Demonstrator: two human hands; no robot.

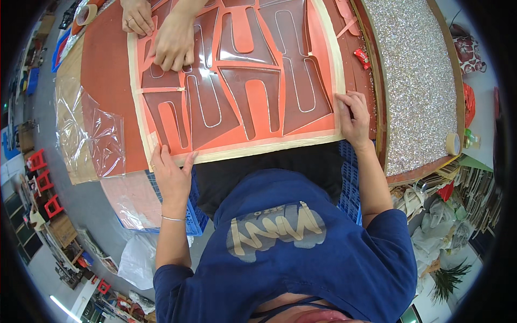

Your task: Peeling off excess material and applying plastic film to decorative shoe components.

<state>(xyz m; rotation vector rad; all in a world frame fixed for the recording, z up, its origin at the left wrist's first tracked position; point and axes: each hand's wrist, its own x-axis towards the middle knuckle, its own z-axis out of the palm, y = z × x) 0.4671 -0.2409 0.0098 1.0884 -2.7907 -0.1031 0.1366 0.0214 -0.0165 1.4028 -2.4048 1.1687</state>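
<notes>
In the head view, we see the coral cut-out sheet (258, 102) lying over the reddish table (105, 62), our left hand (173, 175) at its near left corner with thumb and fingers spread apart on its pale taped border (269, 146). Our right hand (355, 121) touches its near right corner with fingers curled, though we cannot tell whether they clamp it. A co-worker's hand (175, 42) reaches onto its far left part, and a glittery panel (420, 81) lies to its right.
</notes>
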